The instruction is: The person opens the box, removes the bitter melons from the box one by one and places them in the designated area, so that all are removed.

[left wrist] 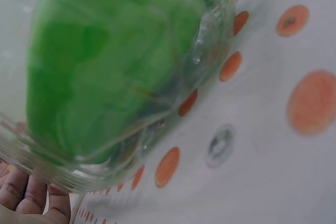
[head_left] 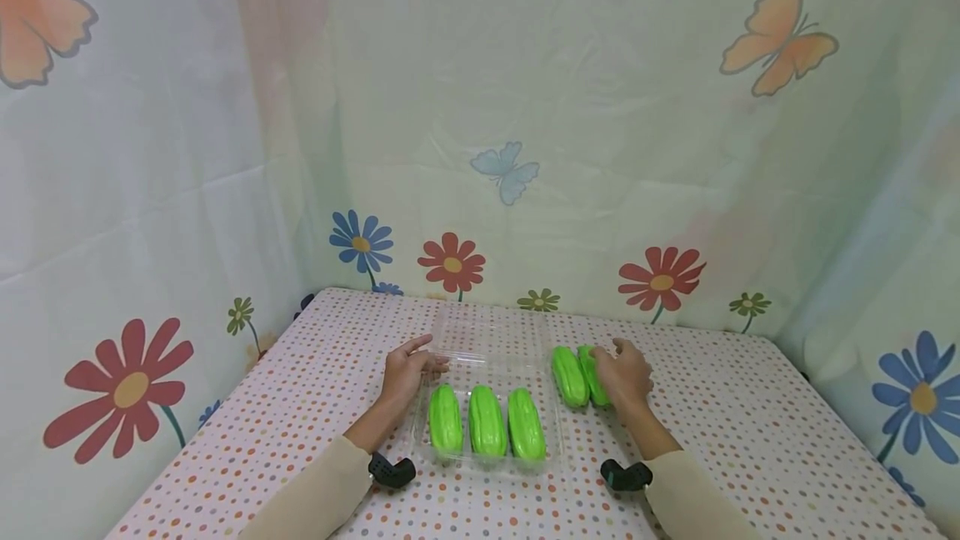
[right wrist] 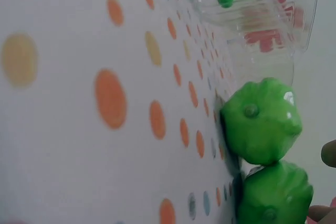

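Three green, ridged, cucumber-shaped vegetables (head_left: 487,422) lie side by side in a clear plastic clamshell box (head_left: 557,440), whose lid (head_left: 491,332) is folded back. My left hand (head_left: 403,373) is at the box's left side near the hinge, its fingers extended. In the left wrist view, the fingers (left wrist: 34,195) sit at the box rim; whether they press it is unclear. Two matching vegetables lie right of the box, a nearer one (head_left: 571,377) and an outer one (right wrist: 275,195). My right hand (head_left: 626,372) reaches over the outer one, fingers spread, partly hiding it.
Everything lies on a dotted tablecloth (head_left: 285,457). A curtain (head_left: 585,148) printed with flowers and butterflies stands behind the table and along both sides. Each wrist carries a black device, one on the left (head_left: 392,471) and one on the right (head_left: 626,476).
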{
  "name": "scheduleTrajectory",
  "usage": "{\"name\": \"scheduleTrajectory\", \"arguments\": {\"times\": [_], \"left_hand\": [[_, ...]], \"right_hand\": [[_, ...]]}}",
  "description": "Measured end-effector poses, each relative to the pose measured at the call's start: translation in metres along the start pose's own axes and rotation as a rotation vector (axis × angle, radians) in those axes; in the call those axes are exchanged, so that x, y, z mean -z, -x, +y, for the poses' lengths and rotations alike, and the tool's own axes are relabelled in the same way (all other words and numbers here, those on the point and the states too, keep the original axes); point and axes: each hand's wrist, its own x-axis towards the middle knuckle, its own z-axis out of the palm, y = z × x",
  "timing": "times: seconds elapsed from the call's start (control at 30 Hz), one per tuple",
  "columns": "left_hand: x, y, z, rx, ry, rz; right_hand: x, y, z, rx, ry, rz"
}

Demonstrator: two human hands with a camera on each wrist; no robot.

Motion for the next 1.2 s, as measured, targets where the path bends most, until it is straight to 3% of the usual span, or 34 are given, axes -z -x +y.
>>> {"name": "scheduleTrajectory", "arguments": {"times": [0.17, 0.33, 0.73, 1.2], "left_hand": [[0.000, -0.001, 0.000, 0.001, 0.008, -0.001], [0.000, -0.001, 0.000, 0.014, 0.004, 0.005], [0.000, -0.001, 0.001, -0.004, 0.044, -0.014], [0.000, -0.001, -0.001, 0.002, -0.009, 0.002]], "right_hand": [[0.001, 0.003, -0.009, 0.048, -0.014, 0.070], [0.003, 0.010, -0.022, 0.101, -0.061, 0.065], [0.005, 0.036, -0.053, 0.185, -0.137, -0.081], [0.008, 0.068, -0.077, 0.166, -0.133, -0.211]]}}
